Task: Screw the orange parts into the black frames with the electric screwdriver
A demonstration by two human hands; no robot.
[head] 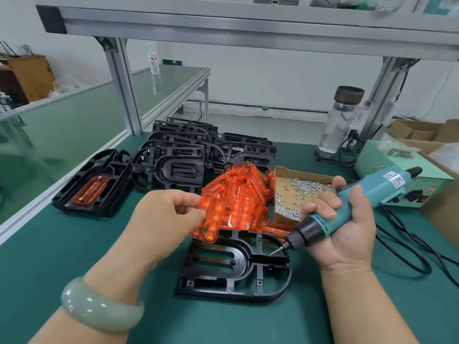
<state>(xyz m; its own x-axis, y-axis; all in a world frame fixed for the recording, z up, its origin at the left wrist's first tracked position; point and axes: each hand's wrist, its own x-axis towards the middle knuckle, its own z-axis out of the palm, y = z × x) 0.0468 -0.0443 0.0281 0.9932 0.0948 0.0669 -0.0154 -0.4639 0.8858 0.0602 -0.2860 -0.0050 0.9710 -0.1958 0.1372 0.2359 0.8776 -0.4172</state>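
Left hand (pixel 162 214) pinches orange part (pixel 211 218).

Green workbench (pixel 74 256), seemingly white wall (pixel 260 78)

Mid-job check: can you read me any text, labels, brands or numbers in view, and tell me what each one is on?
No text reads clearly.
White label on the electric screwdriver gripped in the right hand: printed lines, too blurred to read.
Red label on the plastic bottle in the background: too small to read.
Band under the lid of the glass bottle: marks, unreadable.
Power box: no legible marking.
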